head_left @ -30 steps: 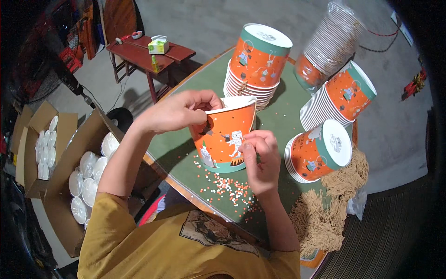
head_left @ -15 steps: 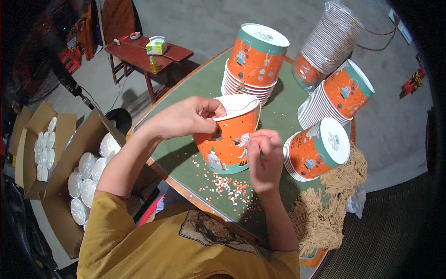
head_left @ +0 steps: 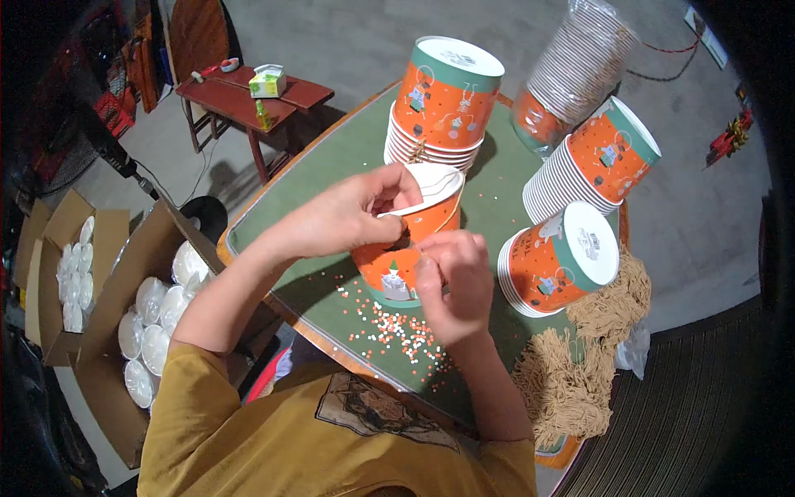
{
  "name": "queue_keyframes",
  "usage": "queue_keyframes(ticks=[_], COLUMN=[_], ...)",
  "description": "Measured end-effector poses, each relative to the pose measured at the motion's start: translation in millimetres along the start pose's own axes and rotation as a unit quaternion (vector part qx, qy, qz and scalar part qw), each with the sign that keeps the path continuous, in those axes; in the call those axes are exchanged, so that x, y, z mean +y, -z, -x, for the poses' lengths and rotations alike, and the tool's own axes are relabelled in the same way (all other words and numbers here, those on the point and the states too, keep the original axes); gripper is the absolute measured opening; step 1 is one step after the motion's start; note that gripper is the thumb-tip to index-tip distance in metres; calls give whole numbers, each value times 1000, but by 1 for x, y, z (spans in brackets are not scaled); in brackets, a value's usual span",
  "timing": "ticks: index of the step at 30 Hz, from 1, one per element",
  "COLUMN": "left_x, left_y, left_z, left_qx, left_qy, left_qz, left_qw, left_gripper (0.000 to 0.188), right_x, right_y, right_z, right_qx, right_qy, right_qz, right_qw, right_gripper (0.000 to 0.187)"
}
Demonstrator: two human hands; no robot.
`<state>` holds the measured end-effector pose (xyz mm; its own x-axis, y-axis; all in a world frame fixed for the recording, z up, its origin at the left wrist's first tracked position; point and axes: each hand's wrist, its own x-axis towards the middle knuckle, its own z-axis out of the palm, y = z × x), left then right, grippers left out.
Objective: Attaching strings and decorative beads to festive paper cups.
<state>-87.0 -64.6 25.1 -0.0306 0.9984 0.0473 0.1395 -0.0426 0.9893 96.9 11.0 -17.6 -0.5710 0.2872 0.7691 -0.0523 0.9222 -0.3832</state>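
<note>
Here the orange paper bucket (head_left: 377, 267) is seen on the green tabletop (head_left: 497, 203), just before a bucket stack (head_left: 447, 106); its wall is best kept steady and the thin cord (head_left: 453, 217) left slack. The rim is pinched by the left hand (head_left: 352, 215), fingers inside, thumb outside; the right hand (head_left: 455, 286) is raised from below, fingertips bunched at the outer wall, and whether the cord is gripped cannot be told.

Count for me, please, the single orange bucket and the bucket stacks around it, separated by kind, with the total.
Single upright bucket: 1
Unwrapped bucket stacks: 3
Plastic-wrapped bucket stack: 1
Total: 5
</note>
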Motion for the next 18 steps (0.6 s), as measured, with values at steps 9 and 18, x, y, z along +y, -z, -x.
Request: queue_keyframes(ticks=[9,18], left_x=[-6,-7], left_y=[-14,-21], left_z=[1,1], left_qx=[36,64], left_qy=[-226,-292], left_qz=[-247,-277], left_qw=[942,913], left_gripper=[11,6], right_x=[-6,-5], right_y=[12,13], right_z=[-16,-11], right_qx=[-77,-61], right_qy=[-171,-212], right_qz=[-70,-142], right_qw=[980,965], right_gripper=[18,20])
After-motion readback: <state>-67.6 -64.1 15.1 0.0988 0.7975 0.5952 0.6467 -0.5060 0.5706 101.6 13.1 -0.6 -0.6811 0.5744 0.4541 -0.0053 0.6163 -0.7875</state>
